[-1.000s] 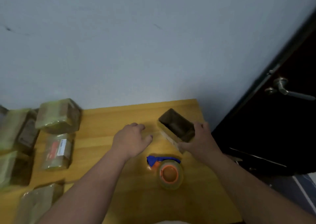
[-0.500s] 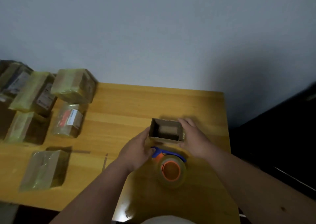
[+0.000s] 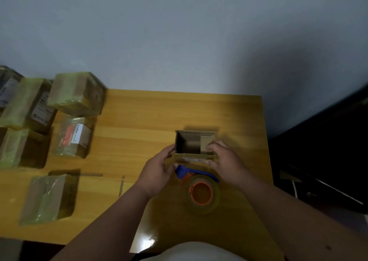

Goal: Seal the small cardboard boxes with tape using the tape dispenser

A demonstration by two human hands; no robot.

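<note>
Bare forearms (image 3: pixel 111 211), no sleeves; white garment (image 3: pixel 191 250) at bottom edge.

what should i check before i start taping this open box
1. Box top shut: not ok, it stands open and only the right flap is folding in.
2. Box steadied: ok, left hand grips its left side and right hand holds its right side and flap.
3. Tape dispenser within reach: ok, it lies on the table just in front of the box, between the wrists.
4. A hand free for the dispenser: not ok, both are on the box.
5. Loose tape end ready: cannot tell, too blurred.
6. Taped boxes out of the way: ok, they sit well to the left.
</note>
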